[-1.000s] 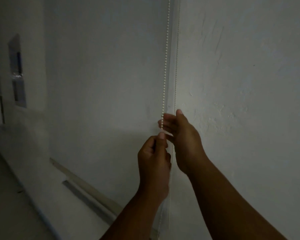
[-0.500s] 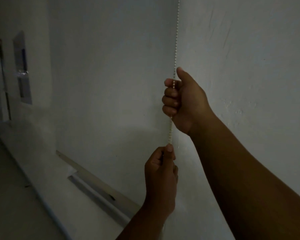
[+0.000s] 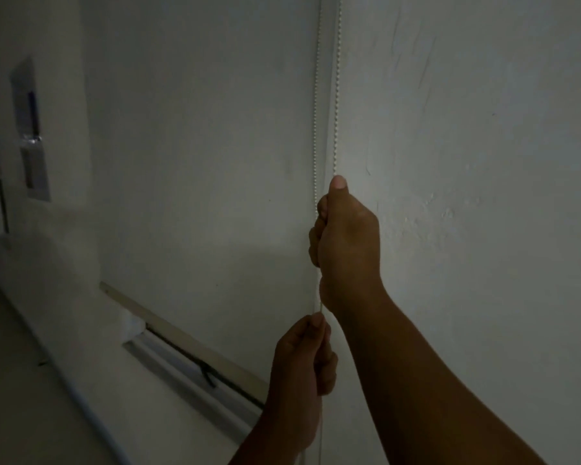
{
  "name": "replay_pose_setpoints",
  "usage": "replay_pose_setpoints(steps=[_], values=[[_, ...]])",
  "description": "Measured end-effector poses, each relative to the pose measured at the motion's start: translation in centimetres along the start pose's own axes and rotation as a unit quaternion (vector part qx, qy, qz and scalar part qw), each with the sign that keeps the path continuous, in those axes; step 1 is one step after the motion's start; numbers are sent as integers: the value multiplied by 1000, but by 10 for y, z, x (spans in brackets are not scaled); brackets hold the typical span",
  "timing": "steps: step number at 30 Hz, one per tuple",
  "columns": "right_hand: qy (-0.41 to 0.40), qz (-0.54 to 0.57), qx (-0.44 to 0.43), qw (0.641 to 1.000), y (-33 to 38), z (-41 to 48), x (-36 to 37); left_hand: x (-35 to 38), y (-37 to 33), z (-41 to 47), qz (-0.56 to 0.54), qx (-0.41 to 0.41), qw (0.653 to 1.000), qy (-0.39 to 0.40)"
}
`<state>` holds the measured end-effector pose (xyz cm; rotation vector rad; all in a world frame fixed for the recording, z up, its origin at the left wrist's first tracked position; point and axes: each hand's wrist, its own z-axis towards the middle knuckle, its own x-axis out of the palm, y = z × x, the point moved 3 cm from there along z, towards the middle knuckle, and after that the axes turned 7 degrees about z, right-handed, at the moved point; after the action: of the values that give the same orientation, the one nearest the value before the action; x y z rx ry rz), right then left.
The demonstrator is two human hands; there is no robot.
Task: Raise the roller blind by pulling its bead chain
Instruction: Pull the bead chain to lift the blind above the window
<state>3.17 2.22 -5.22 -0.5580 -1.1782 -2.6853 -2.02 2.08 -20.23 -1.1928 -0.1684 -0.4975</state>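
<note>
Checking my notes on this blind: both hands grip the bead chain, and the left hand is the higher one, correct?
Not quite. Both hands do grip the bead chain, but the head view shows the right hand higher, with the left hand just below it.

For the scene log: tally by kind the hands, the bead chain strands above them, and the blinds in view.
Hands: 2, left hand and right hand, both closed on the chain
Bead chain strands: 2, left strand, right strand
Roller blind: 1
Total: 5
</note>
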Motion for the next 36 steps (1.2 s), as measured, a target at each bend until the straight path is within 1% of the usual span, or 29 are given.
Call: replay_pose_setpoints(steps=[2,4,7,8,9,10,12,15,18,21,25,28,32,36], values=[[8,-27,-23,999,-3,-9,-7,-4,3,-2,-9,-18,1000,12],[20,-43,-35,998,-6,-18,-13,-12,6,-2,10,-45,999,2],[23,-58,-31,998,-11,-32,-18,-19,14,10,48,-146,987,-34],[23,-59,-27,998,-13,-36,-19,-19,13,14,86,-160,983,-35],[23,-59,-24,998,-15,-40,-20,-20,12,18,128,-154,979,-35],[24,-61,-23,998,-17,-44,-22,-21,8,20,159,-127,978,-39],[26,-74,-28,997,-22,-52,-23,-21,-3,27,178,-78,980,-41],[28,-84,-34,996,-28,-64,-27,-16,-30,28,153,-50,987,-5],[40,-84,-33,995,-36,-74,-32,-7,-54,39,138,-70,988,-1],[43,-88,-19,995,-43,-83,-37,5,-79,49,161,-19,987,-2],[34,-96,0,995,-48,-89,-39,23,-106,54,142,19,989,38],[43,-110,8,993,-48,-93,-39,39,-121,56,135,56,988,58],[36,-117,37,992,-50,-99,-42,56,-140,57,128,117,984,42],[38,-89,54,994,-50,-105,-45,64,-149,59,101,143,984,16]])
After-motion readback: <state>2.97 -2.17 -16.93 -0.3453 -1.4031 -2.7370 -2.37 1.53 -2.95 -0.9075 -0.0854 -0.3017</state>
